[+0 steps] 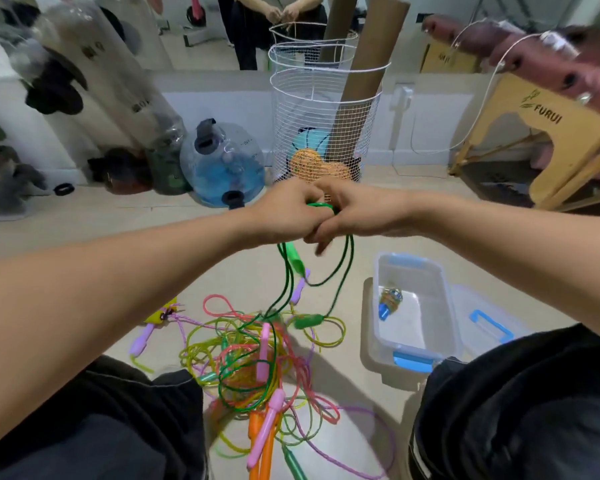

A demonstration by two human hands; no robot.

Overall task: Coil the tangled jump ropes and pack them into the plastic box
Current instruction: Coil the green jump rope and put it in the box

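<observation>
My left hand [284,213] and my right hand [357,213] meet in front of me, both gripping loops of a dark green jump rope [347,265]. One green handle [293,256] hangs just below my hands; the other green handle [309,321] dangles lower, over the floor. The rope's strands run down into a tangled pile of jump ropes [257,368] in pink, yellow, purple, orange and green between my knees. The clear plastic box [426,271] with blue clips stands open at the right, with one small coiled blue rope [388,301] inside.
The box's clear lid [489,323] with a blue handle lies on the floor right of the box. A white wire basket [323,109] with cardboard tubes stands behind my hands. A blue water jug [222,164] sits at left, a wooden stool [548,133] at right.
</observation>
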